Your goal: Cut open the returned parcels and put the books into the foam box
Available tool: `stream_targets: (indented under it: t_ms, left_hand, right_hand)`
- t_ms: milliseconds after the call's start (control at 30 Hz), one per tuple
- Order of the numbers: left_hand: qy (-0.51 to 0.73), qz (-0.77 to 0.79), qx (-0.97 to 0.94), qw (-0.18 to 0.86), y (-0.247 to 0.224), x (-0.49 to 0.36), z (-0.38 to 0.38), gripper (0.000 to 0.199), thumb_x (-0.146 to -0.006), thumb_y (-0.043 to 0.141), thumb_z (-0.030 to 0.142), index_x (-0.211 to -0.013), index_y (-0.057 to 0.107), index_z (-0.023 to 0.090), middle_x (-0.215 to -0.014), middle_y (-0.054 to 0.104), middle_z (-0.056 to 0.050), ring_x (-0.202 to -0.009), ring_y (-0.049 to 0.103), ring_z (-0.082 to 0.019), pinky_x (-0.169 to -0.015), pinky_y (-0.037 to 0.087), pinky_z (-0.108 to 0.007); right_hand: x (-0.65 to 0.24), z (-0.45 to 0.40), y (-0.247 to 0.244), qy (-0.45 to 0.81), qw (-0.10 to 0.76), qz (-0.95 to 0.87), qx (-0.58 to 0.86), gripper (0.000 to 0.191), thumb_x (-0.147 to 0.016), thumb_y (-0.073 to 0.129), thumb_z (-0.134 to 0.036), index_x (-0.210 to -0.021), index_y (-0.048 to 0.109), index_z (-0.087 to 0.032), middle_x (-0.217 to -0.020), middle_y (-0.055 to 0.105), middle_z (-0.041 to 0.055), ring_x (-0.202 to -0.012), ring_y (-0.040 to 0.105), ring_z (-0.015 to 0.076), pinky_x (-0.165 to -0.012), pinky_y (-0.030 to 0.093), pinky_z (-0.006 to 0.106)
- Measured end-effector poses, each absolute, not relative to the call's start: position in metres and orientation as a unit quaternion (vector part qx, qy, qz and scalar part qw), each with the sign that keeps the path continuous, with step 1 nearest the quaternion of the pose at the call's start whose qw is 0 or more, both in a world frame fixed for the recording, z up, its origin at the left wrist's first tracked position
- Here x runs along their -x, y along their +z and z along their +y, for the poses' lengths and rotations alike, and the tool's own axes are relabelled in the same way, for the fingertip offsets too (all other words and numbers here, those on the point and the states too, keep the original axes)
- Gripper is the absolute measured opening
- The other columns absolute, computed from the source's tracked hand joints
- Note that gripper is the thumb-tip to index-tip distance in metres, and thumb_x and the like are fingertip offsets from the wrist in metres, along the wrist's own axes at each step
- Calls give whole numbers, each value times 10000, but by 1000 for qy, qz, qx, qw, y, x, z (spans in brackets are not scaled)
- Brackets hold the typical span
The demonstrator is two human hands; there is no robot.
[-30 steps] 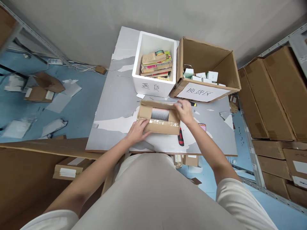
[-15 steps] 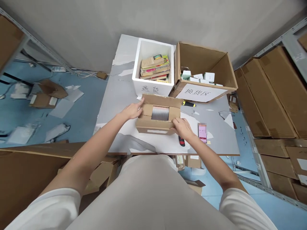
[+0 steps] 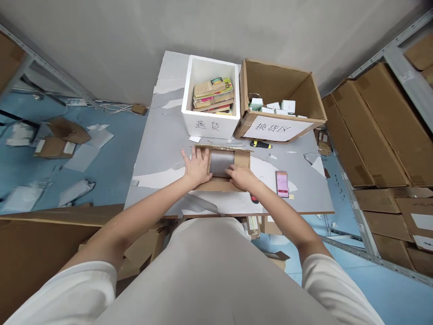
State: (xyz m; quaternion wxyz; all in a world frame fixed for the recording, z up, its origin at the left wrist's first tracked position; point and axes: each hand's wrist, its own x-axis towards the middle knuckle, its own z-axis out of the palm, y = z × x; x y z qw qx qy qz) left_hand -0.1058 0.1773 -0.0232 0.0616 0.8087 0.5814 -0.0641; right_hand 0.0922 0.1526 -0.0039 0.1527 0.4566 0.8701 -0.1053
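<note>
A small cardboard box (image 3: pixel 242 159) lies on the table in front of me, its top flaps spread and something grey with a glossy surface (image 3: pixel 222 162) showing inside. My left hand (image 3: pixel 197 168) rests with spread fingers on the left end of the box. At the box's opening, my right hand (image 3: pixel 241 176) has its fingers curled against the grey contents; the fingertips are partly hidden. A red and black cutter (image 3: pixel 254 199) lies partly under my right wrist.
Behind stand a white foam box (image 3: pixel 209 125) of books and a large carton (image 3: pixel 284 128) of small white boxes. A yellow and black cutter (image 3: pixel 261 144) and a phone (image 3: pixel 282 184) lie rightward on the table (image 3: pixel 304 198).
My left hand has moved from the rear flap onto the box's left end, fingers now spread. My right hand has gone from the front right corner to the opening. The flaps are spread wider.
</note>
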Motion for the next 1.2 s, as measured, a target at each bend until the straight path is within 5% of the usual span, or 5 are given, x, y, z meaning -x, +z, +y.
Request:
stream_targets:
  t_ms: [200,333,633,900,1200]
  left_hand:
    - [-66,404,-910,58,1,109,184,455,-761,510,171,-1196,642,180,-1169,650,-149,-1240,474,-310,-1126,3,-609]
    - [-162,429,-887,44,12,126,191,304,-778,518,229,-980,740,181,-914,711,-130,-1033,601,-298,-1111,-14,-612]
    - [-152,542,-809,170,-30,182,180,1392,-517,542,850,-1504,-14,41,-1570,42,-243,-1440,71,-423,-1094,83,-654]
    - [-114,543,-805,209,-50,185,172,1501,-452,614,845,-1488,-107,32,-1566,-33,-256,-1456,17,-393,-1119,171,-559]
    - [-90,554,-795,232,-55,184,167,1461,-474,640,807,-1498,-88,60,-1565,45,-259,-1449,98,-392,-1122,146,-574]
  right_hand:
    - [-80,175,-1,-45,235,878,-414,274,-894,456,-215,-953,700,-105,-995,688,170,-1011,571,256,-925,287,401]
    - [-99,161,17,-13,213,858,-467,270,-863,463,-194,-994,673,-88,-1024,665,190,-1046,535,289,-872,310,410]
    - [-176,139,-12,-140,179,772,-594,800,-854,505,-519,-1493,221,-131,-1499,333,202,-1257,438,325,-922,378,424]
    - [-149,162,-18,-41,75,829,-553,460,-919,450,-277,-1329,474,-68,-1326,521,216,-1154,492,310,-992,337,415]
    - [-113,215,-41,-61,214,782,-582,336,-893,362,-45,-1160,565,-69,-1093,656,209,-987,636,234,-817,435,313]
